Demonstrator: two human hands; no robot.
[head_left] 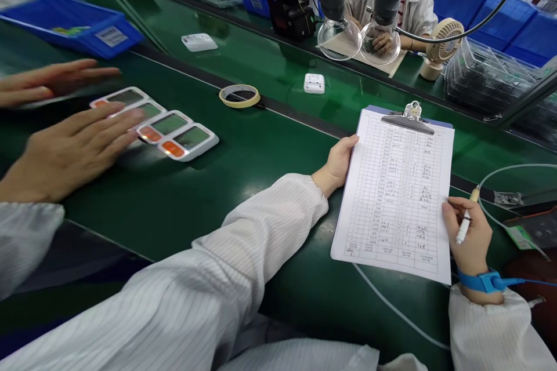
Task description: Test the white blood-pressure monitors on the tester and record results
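Observation:
My left hand grips the left edge of a clipboard with its fingers behind it. The clipboard bears a printed form with handwritten entries, under a metal clip. My right hand, with a blue strap around the wrist, is closed around a white pen at the sheet's right edge. The pen points downward, its tip apart from the writing area. Left of me, a co-worker's two hands hover by a row of several white devices with grey screens and orange buttons.
A tape roll lies on the green bench. Beyond it are two white devices and a blue bin. Across the bench, a person works near clear round lenses and a small fan. A pale cable runs below the clipboard.

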